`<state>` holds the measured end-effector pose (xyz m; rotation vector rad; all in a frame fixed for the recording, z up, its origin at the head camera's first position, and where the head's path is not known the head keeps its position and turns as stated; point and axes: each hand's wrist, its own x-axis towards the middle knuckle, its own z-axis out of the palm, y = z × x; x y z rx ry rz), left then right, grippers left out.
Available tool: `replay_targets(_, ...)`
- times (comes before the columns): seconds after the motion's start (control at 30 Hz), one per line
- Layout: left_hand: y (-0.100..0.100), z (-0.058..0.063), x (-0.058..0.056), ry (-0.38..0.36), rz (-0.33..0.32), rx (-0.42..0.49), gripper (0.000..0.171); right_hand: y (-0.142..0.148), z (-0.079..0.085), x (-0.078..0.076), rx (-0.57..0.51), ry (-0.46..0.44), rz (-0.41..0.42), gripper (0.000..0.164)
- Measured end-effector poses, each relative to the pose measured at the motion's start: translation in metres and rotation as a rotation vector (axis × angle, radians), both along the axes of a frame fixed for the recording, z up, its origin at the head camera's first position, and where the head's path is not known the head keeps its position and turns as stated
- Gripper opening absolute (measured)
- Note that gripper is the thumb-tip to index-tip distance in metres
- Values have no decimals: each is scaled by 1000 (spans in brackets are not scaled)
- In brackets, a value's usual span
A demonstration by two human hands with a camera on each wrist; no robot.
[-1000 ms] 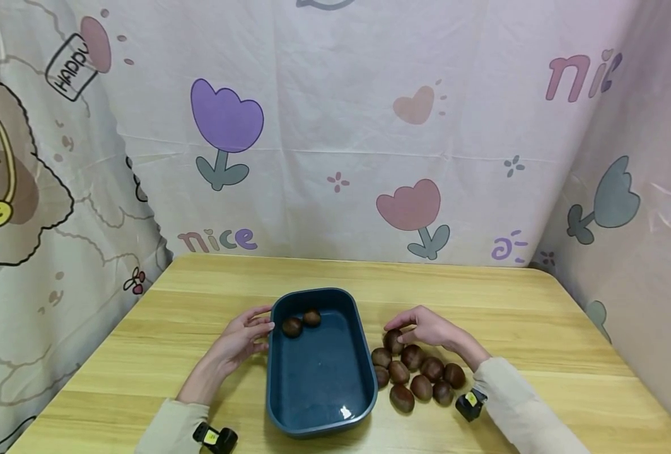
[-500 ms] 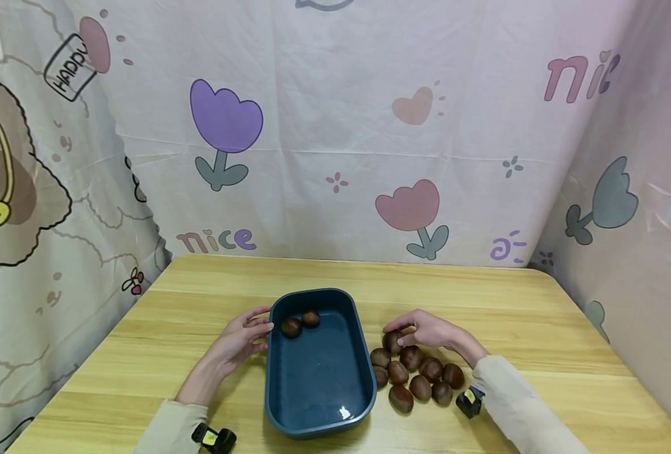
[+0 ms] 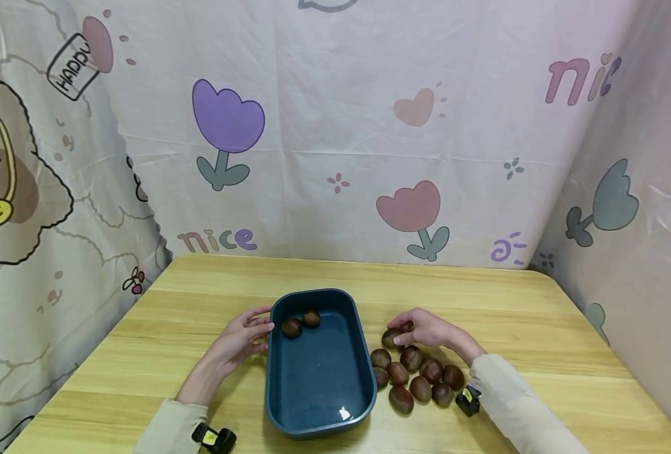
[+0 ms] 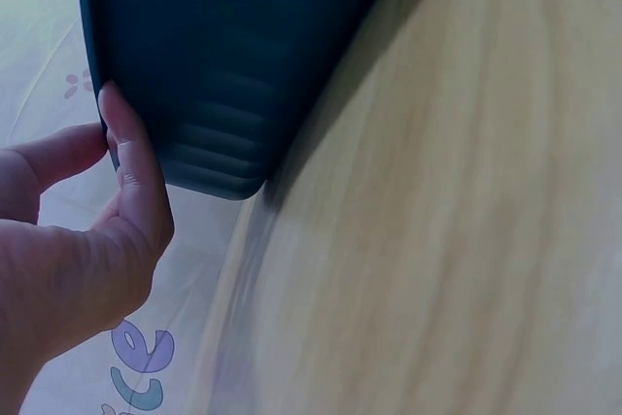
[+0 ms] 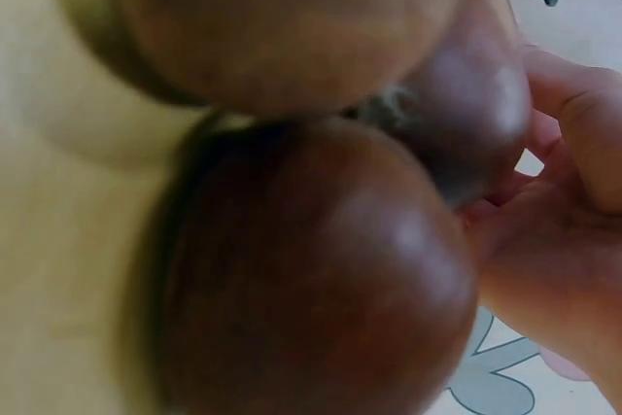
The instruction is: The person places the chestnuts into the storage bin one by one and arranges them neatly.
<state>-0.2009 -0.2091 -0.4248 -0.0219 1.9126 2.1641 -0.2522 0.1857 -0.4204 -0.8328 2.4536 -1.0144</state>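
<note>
A deep blue rectangular container (image 3: 321, 372) stands on the table, two chestnuts (image 3: 292, 327) lying in its far left corner. My left hand (image 3: 236, 340) holds its left rim, thumb and fingertips at the edge; in the left wrist view the thumb lies along the outer wall (image 4: 224, 94). To the right of the container, my right hand (image 3: 423, 328) pinches a brown chestnut (image 3: 391, 338) at the far end of a loose group of chestnuts (image 3: 420, 388). Up close in the right wrist view, two blurred chestnuts (image 5: 321, 269) partly hide the held chestnut (image 5: 476, 94).
The chestnut group lies close along the container's right wall, several of them touching. A light wooden table (image 3: 216, 277) runs back to a patterned cloth (image 3: 313, 189), which also hangs at both sides. Both wrists carry small black cameras (image 3: 214, 437).
My right hand has shifted slightly away from the group with the pinched chestnut, which now sits a little farther from its neighbours. The left hand and the container have stayed put.
</note>
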Motion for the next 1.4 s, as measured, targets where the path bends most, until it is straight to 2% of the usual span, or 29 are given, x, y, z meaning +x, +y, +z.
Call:
replay_targets(0.27, 0, -1, -1, -4, 3, 3, 51, -1, -2, 1, 29, 57, -72, 32)
replay_targets(0.4, 0, 0, -2, -6, 4, -1, 52, 0, -1, 1, 16, 60, -39, 34)
replay_targets(0.63, -1, 1, -1, -4, 4, 3, 51, -4, 2, -1, 63, 114, 46, 32)
replay_targets(0.8, -1, 0, -1, -4, 7, 5, 50, -11, 5, -1, 60, 120, 14, 27)
replay_targets(0.93, -1, -1, -1, 1, -2, 7, 50, -19, 14, -3, 18, 136, -41, 28)
replay_targets(1.17, -1, -1, -1, 14, 0, 3, 50, -43, 43, -5, -80, 138, -169, 31)
replay_targets(1.4, -1, 0, -1, 18, -16, 15, 52, -78, 64, -6, -137, 132, -232, 32)
